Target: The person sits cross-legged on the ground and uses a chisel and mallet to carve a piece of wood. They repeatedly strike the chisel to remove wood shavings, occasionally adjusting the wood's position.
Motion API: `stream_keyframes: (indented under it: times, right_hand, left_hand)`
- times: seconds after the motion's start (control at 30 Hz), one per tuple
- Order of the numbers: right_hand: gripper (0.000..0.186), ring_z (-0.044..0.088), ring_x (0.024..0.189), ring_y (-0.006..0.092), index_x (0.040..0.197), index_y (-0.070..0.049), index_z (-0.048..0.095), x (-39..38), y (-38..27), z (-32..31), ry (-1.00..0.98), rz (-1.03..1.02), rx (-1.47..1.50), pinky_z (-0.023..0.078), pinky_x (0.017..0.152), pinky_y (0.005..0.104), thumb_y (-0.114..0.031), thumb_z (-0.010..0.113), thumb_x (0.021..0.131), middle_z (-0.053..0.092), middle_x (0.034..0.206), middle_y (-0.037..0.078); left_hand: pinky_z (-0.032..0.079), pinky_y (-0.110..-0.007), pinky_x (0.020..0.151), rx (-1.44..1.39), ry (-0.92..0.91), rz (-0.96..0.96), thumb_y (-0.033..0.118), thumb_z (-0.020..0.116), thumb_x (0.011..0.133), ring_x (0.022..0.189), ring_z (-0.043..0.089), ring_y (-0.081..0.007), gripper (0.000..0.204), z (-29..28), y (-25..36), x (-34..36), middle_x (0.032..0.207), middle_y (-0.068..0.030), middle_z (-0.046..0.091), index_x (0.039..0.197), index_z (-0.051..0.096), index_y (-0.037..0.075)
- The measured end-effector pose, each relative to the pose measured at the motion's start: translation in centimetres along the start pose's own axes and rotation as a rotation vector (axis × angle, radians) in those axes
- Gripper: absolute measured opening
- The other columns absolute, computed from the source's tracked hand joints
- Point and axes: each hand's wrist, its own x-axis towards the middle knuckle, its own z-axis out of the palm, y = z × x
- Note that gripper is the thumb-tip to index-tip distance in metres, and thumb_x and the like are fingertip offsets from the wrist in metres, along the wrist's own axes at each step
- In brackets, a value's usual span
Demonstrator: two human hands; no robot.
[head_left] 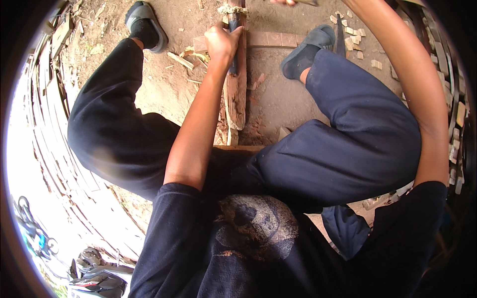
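Observation:
My left hand [222, 43] is closed around a dark, rod-like tool [234, 25], which looks like a chisel. Its far end is pale, frayed and mushroomed. The tool lies in line with a long, rough piece of wood [235, 102] between my legs, and its near part shows below my fist. At the top edge, only the fingers of my right hand [284, 2] are visible, closed at a wooden handle [309, 2]. Whatever that handle belongs to is cut off by the frame.
A flat wooden bar [273, 39] crosses under the long piece, near my right foot [309, 49]. Several small wood blocks [354, 39] lie beyond that foot. Wood splinters [181, 60] litter the dirt floor. Stacked wood strips [49, 124] line the left side; a motorbike [99, 280] stands lower left.

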Motion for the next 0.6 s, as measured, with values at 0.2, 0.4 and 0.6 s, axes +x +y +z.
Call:
stream_keyframes:
  times: [0.2, 0.4, 0.6]
  right_hand:
    - [0.017, 0.059, 0.065, 0.0187, 0.102, -0.001, 0.055, 0.7, 1.0, -2.5, -0.191, 0.123, 0.268, 0.051, 0.057, 0.0333, -0.013, 0.046, 0.093, 0.061, 0.082, 0.012]
    - [0.018, 0.058, 0.064, 0.0176, 0.104, -0.001, 0.056, -0.4, 0.0, -4.4, 0.214, -0.001, 0.352, 0.051, 0.057, 0.0322, -0.011, 0.045, 0.094, 0.060, 0.080, 0.011]
    - [0.019, 0.057, 0.065, 0.0165, 0.107, -0.002, 0.057, 0.3, 0.3, 1.3, -0.093, -0.027, 0.150, 0.051, 0.057, 0.0313, -0.010, 0.045, 0.095, 0.060, 0.078, 0.009]
  left_hand:
    - [0.055, -0.038, 0.067, 0.081, -0.043, -0.016, 0.040, 0.079, 0.071, 0.071, 0.070, -0.0292, 0.051, -0.6, 0.5, -0.2, 0.079, -0.0223, 0.069, 0.097, 0.070, -0.003]
    - [0.053, -0.041, 0.065, 0.014, 0.075, 0.064, 0.032, 0.082, 0.069, 0.068, 0.067, -0.0351, 0.042, -0.5, 0.8, -0.7, 0.072, -0.0248, 0.066, 0.080, 0.068, -0.006]
    - [0.053, -0.039, 0.068, 0.017, 0.084, 0.077, 0.032, 0.082, 0.069, 0.068, 0.067, -0.0353, 0.042, -1.0, -0.3, -0.6, 0.073, -0.0243, 0.066, 0.081, 0.068, -0.005]
